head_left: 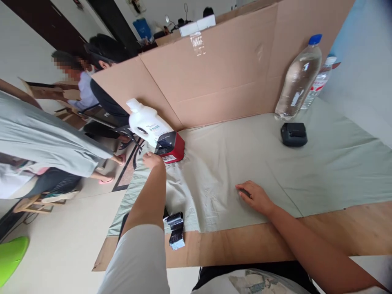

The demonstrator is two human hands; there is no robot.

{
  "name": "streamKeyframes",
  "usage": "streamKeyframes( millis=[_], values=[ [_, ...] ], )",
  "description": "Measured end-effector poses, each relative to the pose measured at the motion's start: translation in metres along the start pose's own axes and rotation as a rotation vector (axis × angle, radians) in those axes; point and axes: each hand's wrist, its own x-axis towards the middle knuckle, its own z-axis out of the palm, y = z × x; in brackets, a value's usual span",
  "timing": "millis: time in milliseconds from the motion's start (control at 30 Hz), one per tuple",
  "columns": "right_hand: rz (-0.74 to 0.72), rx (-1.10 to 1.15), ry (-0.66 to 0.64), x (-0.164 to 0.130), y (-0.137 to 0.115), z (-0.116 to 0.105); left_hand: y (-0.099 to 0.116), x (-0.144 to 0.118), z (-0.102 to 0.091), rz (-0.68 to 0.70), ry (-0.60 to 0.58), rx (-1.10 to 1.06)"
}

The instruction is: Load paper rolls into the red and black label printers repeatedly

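My left hand (pixel 153 160) reaches to the table's left side, at the near left corner of a red and black boxy device (pixel 171 148) with a white label. Its fingers look curled together; what they hold, if anything, is too small to make out. Just behind the device, a white jug-like bottle with a handle (pixel 150 122) leans to the left in view. My right hand (pixel 255 198) rests on the pale green cloth (pixel 226 163), thumb and fingers apart, with a dark patch between them that looks like shadow.
A cardboard panel (pixel 220 77) stands along the back. At the right are a large blue-capped bottle (pixel 298 83), a smaller bottle (pixel 317 87) and a black rounded case (pixel 294 134). Dark rolls (pixel 176 228) lie near the front edge. Other people are on the left beyond the table.
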Motion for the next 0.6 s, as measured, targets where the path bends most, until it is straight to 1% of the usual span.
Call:
streamKeyframes(
  millis=[67,100,133,200,267,333,367,433,467,500,533,600],
  values=[
    [-0.007,-0.018,0.002,0.002,0.001,0.001,-0.004,-0.031,0.013,0.136,0.085,0.058],
    [-0.008,-0.026,0.003,0.003,0.002,0.001,-0.009,-0.053,0.022,0.182,0.102,0.060],
    [-0.006,-0.031,0.000,0.004,0.002,0.002,-0.017,-0.077,0.031,0.219,0.072,0.063],
    [0.013,-0.026,-0.018,0.002,0.001,0.002,-0.038,-0.134,0.048,0.192,-0.071,0.043],
    [0.067,-0.003,-0.047,-0.003,-0.003,0.002,-0.063,-0.190,0.058,0.101,-0.286,-0.017],
    [0.121,0.039,-0.089,-0.013,-0.009,0.000,-0.084,-0.235,0.059,0.019,-0.388,-0.029],
    [0.130,0.072,-0.132,-0.017,-0.011,-0.003,-0.091,-0.250,0.056,0.023,-0.428,-0.023],
    [0.120,0.141,-0.243,-0.019,-0.010,-0.014,-0.100,-0.267,0.048,0.053,-0.496,-0.001],
    [0.118,0.150,-0.277,-0.015,-0.005,-0.023,-0.101,-0.269,0.044,0.063,-0.526,0.018],
    [0.131,0.129,-0.283,-0.007,0.003,-0.034,-0.101,-0.269,0.041,0.064,-0.554,0.039],
    [0.172,0.058,-0.228,0.005,0.014,-0.047,-0.100,-0.267,0.038,0.056,-0.577,0.063],
    [0.269,-0.190,-0.043,0.039,0.042,-0.079,-0.097,-0.263,0.036,0.054,-0.618,0.114]
  ],
)
